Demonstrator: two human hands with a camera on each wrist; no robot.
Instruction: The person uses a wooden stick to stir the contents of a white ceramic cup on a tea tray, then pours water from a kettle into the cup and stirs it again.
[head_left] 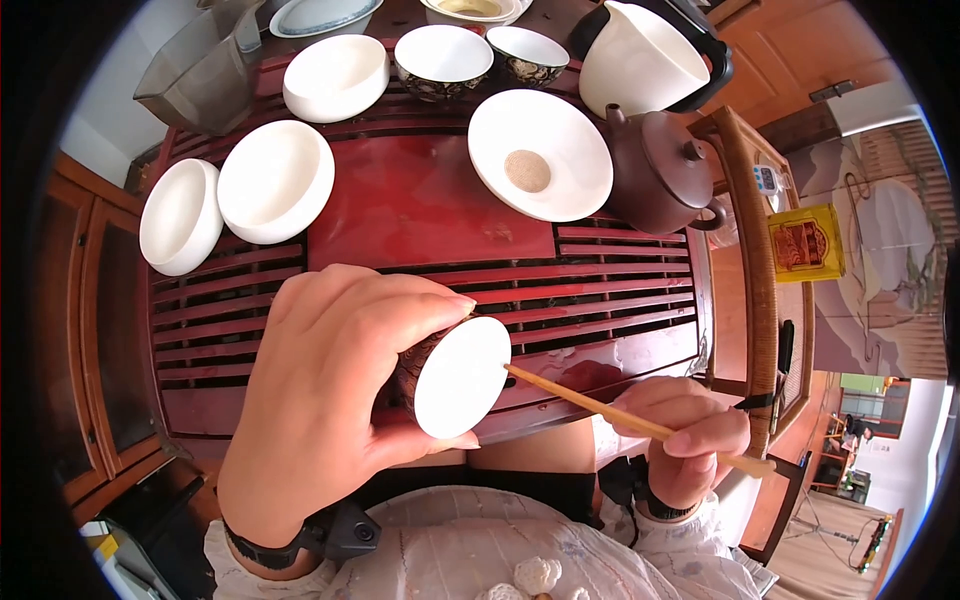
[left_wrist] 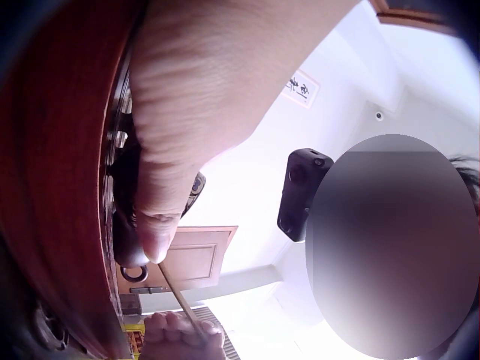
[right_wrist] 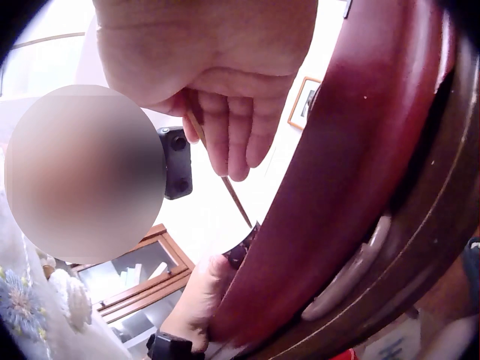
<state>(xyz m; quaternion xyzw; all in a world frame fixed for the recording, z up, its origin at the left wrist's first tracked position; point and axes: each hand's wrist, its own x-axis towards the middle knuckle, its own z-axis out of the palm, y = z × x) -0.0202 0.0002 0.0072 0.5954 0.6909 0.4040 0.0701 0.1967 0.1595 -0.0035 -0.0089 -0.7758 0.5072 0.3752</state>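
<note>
My left hand grips a small cup with a dark patterned outside and a white inside, tipped on its side so the mouth faces me, just above the near edge of the red wooden tea tray. My right hand pinches a thin wooden stick near its back end. The stick's tip touches the cup's rim on the right. In the left wrist view the thumb lies along the dark cup, with the stick below it. In the right wrist view the curled fingers hold the stick.
Several white bowls stand along the tray's far and left side; one wide bowl has a brown patch in its bottom. A brown clay teapot and a white pitcher stand at the far right, a glass jug at the far left. A yellow tin sits right of the tray.
</note>
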